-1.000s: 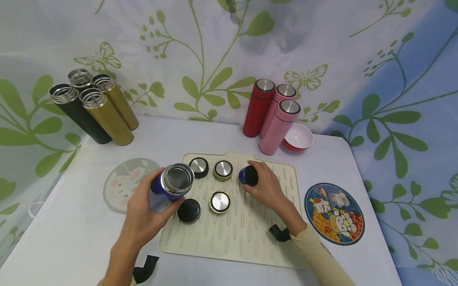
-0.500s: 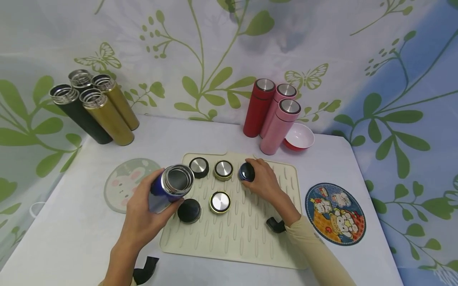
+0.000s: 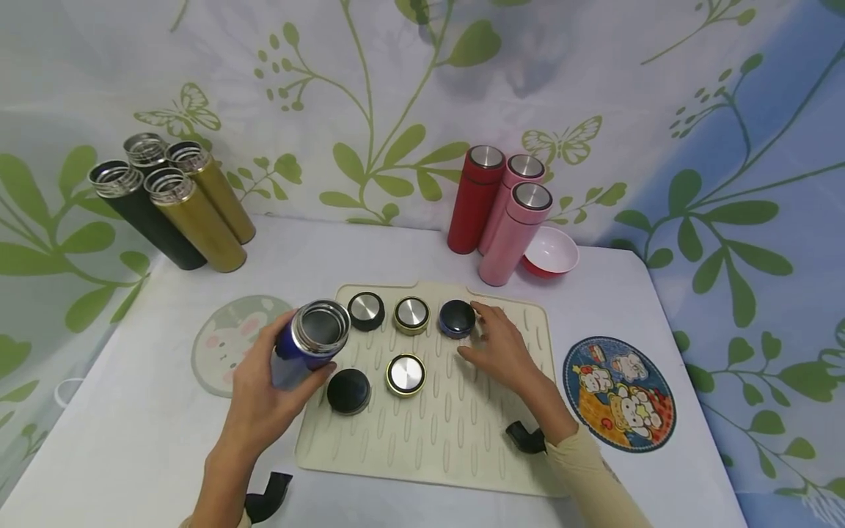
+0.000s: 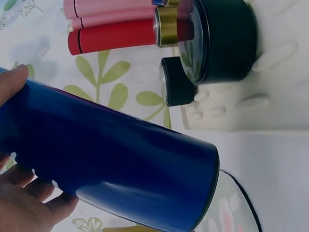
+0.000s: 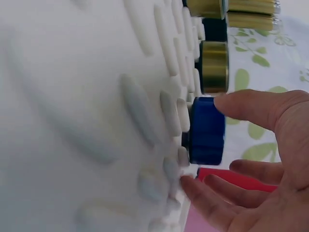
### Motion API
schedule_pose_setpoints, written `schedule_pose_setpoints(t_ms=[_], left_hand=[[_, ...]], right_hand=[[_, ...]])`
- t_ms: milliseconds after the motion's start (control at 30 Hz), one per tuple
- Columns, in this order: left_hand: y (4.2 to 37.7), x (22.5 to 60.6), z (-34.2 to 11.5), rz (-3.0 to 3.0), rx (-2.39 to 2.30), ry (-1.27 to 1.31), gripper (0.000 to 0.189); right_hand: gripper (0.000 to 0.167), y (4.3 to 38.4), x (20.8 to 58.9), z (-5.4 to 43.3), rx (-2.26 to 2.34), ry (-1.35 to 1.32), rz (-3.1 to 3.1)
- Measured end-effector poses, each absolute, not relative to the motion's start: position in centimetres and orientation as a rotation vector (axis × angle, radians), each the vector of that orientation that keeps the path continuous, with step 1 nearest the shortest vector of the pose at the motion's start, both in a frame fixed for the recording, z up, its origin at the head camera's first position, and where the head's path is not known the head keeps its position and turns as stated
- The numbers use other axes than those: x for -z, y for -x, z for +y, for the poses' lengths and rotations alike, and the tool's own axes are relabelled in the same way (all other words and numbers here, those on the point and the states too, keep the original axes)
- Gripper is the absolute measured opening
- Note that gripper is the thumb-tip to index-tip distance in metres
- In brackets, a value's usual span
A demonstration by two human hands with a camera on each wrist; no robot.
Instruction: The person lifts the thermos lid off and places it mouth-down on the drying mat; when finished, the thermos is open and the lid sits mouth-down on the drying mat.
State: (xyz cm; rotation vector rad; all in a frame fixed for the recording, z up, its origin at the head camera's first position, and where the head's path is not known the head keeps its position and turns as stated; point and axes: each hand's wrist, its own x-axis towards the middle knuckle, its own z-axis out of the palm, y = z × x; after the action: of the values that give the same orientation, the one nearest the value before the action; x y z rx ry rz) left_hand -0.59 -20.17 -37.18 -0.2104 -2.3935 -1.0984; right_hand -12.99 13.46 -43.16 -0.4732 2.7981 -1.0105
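Note:
In the head view my left hand point(image 3: 254, 403) grips a blue thermos bottle point(image 3: 297, 352), its steel mouth uncovered and tipped toward me. The left wrist view shows the blue body point(image 4: 111, 150) slanting out from between thumb and fingers. A blue lid point(image 3: 457, 319) with a glossy dark top sits on the cream ribbed mat point(image 3: 462, 440). Beside it my right hand point(image 3: 505, 352) has its fingers spread; in the right wrist view the thumb is right at the edge of the blue lid point(image 5: 207, 133). Two gold lids, one black lid point(image 3: 348, 391) and one black steel-topped lid point(image 3: 366, 311) lie to its left.
Several lidless bottles, black and gold point(image 3: 198, 227), stand at the back left. A red bottle point(image 3: 474, 205) and two pink ones with lids stand back right, near a red-and-white bowl point(image 3: 551, 253). Round mats lie at left point(image 3: 221, 345) and right point(image 3: 619, 396).
My right hand has tilted the blue lid flat onto the mat, let go of it and drawn back slightly to the right. The left hand has barely moved with the bottle.

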Motion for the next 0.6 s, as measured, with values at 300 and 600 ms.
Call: schedule_pose_setpoints(t_ms=[300, 600], left_hand=[[2.0, 36.7, -21.9, -2.387, 1.007, 0.189, 0.091], [5.8, 36.3, -24.6, -2.322, 0.94, -0.033, 0.084]], right_hand=[[0.067, 8.5, 42.3, 17.4, 0.921, 0.432, 2.857], [0.062, 5.3, 41.9, 19.1, 0.639, 0.334, 2.885]])
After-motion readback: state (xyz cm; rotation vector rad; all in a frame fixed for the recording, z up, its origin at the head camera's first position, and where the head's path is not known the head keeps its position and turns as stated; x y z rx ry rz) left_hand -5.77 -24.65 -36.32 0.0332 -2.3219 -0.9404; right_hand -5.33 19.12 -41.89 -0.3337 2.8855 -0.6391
